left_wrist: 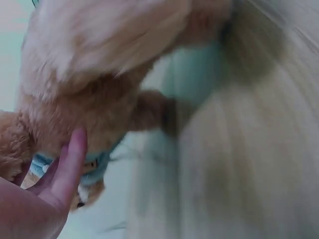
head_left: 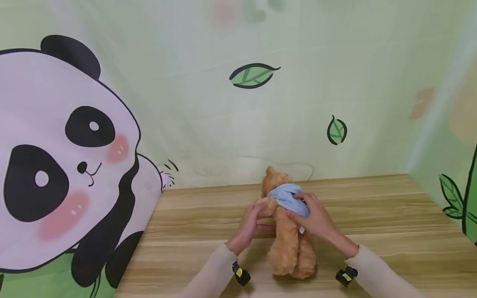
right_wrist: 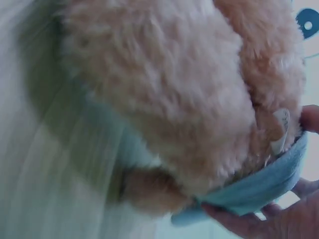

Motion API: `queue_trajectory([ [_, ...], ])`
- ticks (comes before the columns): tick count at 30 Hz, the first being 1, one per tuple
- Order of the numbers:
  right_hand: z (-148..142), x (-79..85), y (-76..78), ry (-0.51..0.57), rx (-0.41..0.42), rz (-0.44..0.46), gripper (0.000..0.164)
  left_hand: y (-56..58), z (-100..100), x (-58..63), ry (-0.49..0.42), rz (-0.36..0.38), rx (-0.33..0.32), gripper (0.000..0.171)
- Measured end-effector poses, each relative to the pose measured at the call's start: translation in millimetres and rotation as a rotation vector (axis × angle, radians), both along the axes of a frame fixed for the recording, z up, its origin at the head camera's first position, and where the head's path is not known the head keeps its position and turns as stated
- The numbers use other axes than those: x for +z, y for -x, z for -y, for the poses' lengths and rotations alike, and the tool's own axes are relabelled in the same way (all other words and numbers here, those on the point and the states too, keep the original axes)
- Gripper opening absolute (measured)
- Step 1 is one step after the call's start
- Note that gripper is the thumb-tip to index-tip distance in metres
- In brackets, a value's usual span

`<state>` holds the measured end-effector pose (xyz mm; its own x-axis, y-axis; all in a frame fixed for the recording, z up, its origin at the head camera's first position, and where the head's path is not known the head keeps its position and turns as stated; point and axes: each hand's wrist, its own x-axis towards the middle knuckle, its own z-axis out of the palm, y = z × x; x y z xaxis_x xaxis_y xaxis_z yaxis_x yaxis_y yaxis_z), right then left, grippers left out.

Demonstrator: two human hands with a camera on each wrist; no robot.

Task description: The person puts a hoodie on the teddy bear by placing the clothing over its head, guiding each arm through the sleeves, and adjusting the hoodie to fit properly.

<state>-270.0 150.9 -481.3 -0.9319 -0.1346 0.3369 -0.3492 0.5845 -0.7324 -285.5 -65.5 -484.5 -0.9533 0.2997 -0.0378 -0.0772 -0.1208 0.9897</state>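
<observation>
Pale sleeves (head_left: 210, 273) reached in from the bottom edge, each with a small black device (head_left: 241, 274) at the wrist. Between them was the toy bear (head_left: 286, 242), over the middle of the table (head_left: 197, 240), head toward the far edge and legs toward the camera. Its fur was orange-brown and fluffy, the legs thick and side by side, one rounded ear sticking up. A light blue top (head_left: 284, 194) wrapped the upper body, and a white tag (head_left: 302, 229) poked out below it.

The left hand (head_left: 246, 223) held the bear's arm on that side, thumb above and fingers beneath; the right hand (head_left: 316, 217) pinched the blue top on the opposite side. The hands were apart from each other, with the bear between.

Behind the table hung a pale green backdrop (head_left: 186, 103) printed with a big panda (head_left: 56, 124) on the left, two leaves (head_left: 253, 76) and a plant (head_left: 463, 198) at the right edge.

The right hand covered part of the blue top. From above, the bear's face was hidden; the left wrist view caught only a pale bit of it with a dark spot. Both wrist views were blurred and cut off the legs. Whether the feet touched the table could not be told.
</observation>
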Motion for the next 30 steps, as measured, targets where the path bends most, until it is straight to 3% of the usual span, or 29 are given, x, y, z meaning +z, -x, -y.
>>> queue_trajectory([
  [6, -3.6, 1.0, 0.0, 0.238, 0.110, 0.184, 0.052, -10.8, 3.1, 18.9, 0.125, -0.162, -0.013, 0.046],
  [9, -3.4, 0.4, 0.0, 0.360, 0.171, 0.303, 0.051, -14.7, 3.8, 19.5, 0.204, -0.224, -0.041, 0.049],
  [12, -4.2, -1.8, 0.6, 0.438, 0.198, 0.378, 0.050, -15.9, 5.0, 13.8, 0.297, -0.285, -0.023, 0.052],
  [16, -6.4, -4.4, 1.8, 0.348, 0.145, 0.359, 0.051, -12.8, 6.0, -1.1, 0.387, -0.340, 0.009, 0.049],
  [19, -6.8, -5.2, 2.3, 0.161, 0.079, 0.264, 0.055, -9.4, 4.9, -13.8, 0.413, -0.356, 0.016, 0.046],
  [22, -6.0, -6.2, 2.7, 0.047, 0.043, 0.166, 0.059, -7.4, 2.0, -23.2, 0.423, -0.372, 0.026, 0.044],
  [25, -4.6, -6.8, 3.1, 0.068, 0.042, 0.141, 0.060, -7.0, -1.0, -26.9, 0.413, -0.408, 0.041, 0.044],
  [30, -4.3, -6.1, 3.9, 0.202, 0.073, 0.211, 0.058, -8.1, -3.6, -23.1, 0.442, -0.499, 0.077, 0.044],
])
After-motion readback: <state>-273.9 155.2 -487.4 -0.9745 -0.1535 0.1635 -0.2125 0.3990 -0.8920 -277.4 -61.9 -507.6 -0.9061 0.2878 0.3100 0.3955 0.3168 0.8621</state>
